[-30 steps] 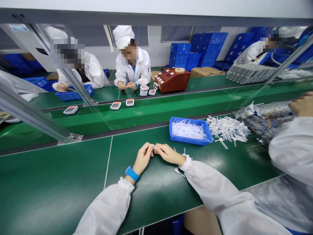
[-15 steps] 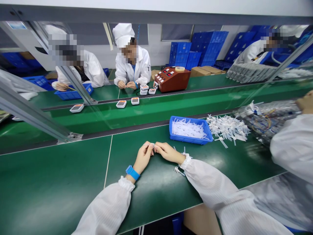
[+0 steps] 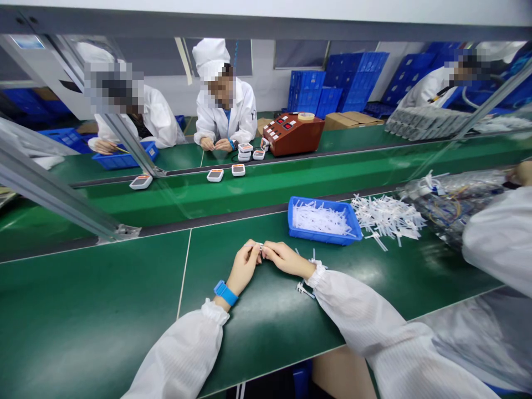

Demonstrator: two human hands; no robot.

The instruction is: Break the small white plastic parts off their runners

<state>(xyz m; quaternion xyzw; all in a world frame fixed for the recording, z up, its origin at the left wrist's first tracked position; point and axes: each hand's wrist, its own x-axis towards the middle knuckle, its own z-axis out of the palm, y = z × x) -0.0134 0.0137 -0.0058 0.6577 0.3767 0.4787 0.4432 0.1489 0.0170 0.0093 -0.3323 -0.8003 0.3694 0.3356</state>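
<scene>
1. Green belt (image 3: 266, 190): its white devices (image 3: 215, 175) have slid rightward since the earlier frame;
2. Green tabletop (image 3: 103, 310): stretches beneath both forearms;
3. Blue tray (image 3: 320, 238): full of white strips (image 3: 318, 218); a loose pile (image 3: 386, 217) of similar pieces lies just beside it;
4. Left hand (image 3: 242, 269) and right hand (image 3: 288, 260): fingertips together, pinching one small part;
5. Small part (image 3: 261, 247): between the fingertips (mostly hidden by them), over the tabletop.

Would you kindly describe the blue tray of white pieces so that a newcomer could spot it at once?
On the green bench nearest the camera, look beyond and rightward of the right hand. The blue tray there holds thin white pieces, whereas the similar heap to its right lies loose.
</scene>
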